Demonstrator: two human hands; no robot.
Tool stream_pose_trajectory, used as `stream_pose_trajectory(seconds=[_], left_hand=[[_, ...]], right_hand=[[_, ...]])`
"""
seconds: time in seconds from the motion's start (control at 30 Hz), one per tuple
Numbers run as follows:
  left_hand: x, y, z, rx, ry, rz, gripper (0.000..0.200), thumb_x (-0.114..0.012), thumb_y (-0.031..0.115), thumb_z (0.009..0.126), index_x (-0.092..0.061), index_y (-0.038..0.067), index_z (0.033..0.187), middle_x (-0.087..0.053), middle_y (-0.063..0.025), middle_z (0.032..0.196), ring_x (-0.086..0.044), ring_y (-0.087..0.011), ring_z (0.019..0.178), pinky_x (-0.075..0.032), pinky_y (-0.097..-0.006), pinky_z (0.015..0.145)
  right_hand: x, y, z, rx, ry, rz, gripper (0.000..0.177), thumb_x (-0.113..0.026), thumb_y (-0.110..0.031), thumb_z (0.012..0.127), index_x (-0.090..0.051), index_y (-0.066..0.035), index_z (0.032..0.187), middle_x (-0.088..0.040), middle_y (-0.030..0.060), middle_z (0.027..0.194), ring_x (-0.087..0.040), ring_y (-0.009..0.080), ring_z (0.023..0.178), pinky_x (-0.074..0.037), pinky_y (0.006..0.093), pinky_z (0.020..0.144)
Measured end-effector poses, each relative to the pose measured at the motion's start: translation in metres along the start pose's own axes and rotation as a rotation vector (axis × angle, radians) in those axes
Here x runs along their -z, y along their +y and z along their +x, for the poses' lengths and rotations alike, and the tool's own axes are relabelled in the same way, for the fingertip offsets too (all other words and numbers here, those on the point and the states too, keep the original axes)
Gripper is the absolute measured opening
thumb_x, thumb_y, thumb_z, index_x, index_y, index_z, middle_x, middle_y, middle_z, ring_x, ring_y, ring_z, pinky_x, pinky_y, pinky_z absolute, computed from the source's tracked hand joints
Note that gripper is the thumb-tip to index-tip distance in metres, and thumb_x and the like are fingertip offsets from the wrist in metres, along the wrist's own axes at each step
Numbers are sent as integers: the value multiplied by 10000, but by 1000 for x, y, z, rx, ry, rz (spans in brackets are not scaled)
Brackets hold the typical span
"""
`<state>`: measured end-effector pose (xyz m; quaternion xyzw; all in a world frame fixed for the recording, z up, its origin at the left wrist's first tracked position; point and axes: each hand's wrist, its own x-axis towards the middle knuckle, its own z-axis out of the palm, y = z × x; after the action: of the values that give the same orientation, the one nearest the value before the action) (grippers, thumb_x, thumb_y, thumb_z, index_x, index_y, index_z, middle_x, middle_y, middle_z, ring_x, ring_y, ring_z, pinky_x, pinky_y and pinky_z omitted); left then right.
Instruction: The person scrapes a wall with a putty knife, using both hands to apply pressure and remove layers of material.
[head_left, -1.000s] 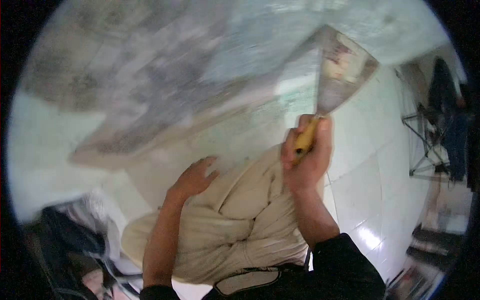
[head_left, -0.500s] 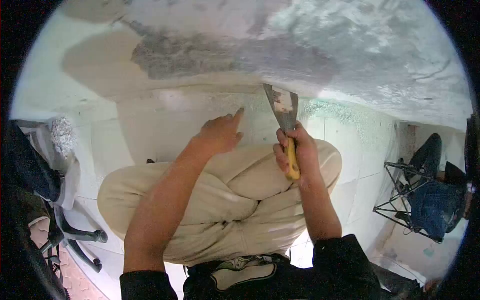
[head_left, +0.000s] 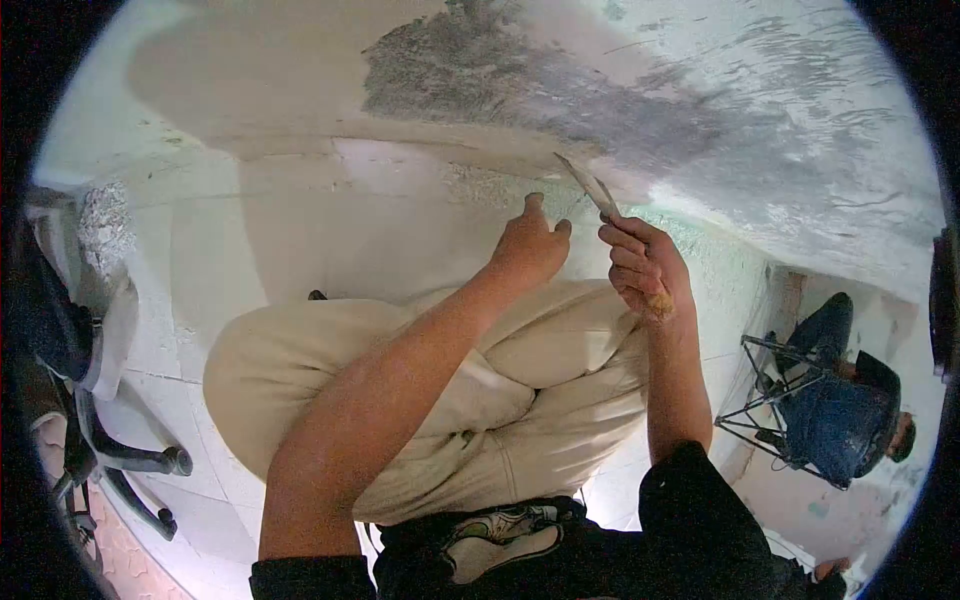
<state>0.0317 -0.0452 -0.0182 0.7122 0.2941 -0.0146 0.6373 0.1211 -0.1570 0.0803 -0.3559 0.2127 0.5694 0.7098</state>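
Scraper [head_left: 590, 186] in right hand [head_left: 645, 265], fingers closed round handle; blade points to eleven o'clock, near wall [head_left: 700, 140]. Left hand [head_left: 533, 243] partly open, holding nothing, at nine o'clock from right hand.

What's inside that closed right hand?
The right hand grips a scraper. Its blade juts out above and the yellowish handle end shows below; the fingers cover the rest.

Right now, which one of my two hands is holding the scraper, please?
The right hand: its fingers are closed around the scraper. The left hand, apart from it, holds no tool.
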Motion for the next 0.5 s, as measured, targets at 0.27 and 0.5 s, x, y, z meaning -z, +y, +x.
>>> stream_pose_trajectory(seconds=[0.27, 0.5], left_hand=[[-1, -10, 7, -28, 3, 74, 534, -538, 295, 890, -357, -27, 1276, -625, -222, 901, -615, -371, 880, -472, -449, 800], [1, -20, 15, -128, -132, 256, 452, -508, 256, 920, -383, -20, 1256, -620, -219, 883, -644, -300, 811, -496, -404, 755]], right_hand=[[-5, -6, 5, -92, -111, -53, 250, -340, -153, 981, -359, -67, 746, -354, 3, 548, -306, 66, 303, -301, 184, 214], [-12, -10, 2, -55, 39, -48, 336, -309, -162, 987, -338, -77, 663, -303, -11, 469, -297, 74, 256, -300, 193, 196]])
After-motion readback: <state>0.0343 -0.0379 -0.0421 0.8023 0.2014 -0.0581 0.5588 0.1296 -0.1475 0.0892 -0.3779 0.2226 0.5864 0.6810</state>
